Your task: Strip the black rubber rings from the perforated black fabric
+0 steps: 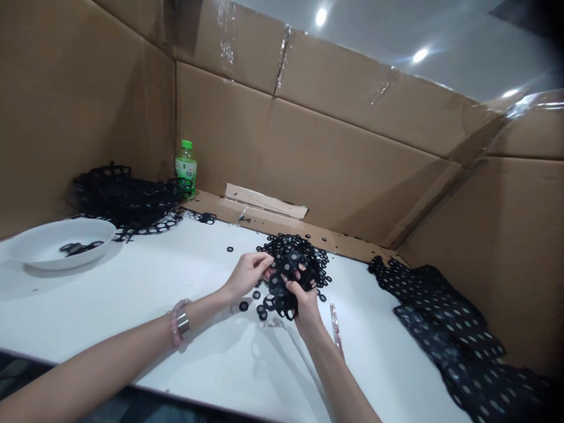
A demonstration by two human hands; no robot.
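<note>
My right hand point(305, 298) is closed around a crumpled black sheet of round rings point(282, 296), thumb on top. At the left edge of that sheet, the thumb and fingers of my left hand point(252, 271) are pinched together; its other fingers are partly hidden. Directly behind both hands lies a heap of small black rings point(304, 244), like flat washers. Several loose rings point(256, 295) are scattered on the white table just below and left of the sheet.
A white bowl point(44, 254) with a few black pieces stands at left. Behind it are black perforated scraps point(127, 197) and a green-capped bottle point(187, 167). Black sheets with round spots point(445, 317) lie at right. A slim clear-and-red tool point(336, 329) lies near my right forearm. Cardboard walls point(308, 141) enclose the table point(198, 376).
</note>
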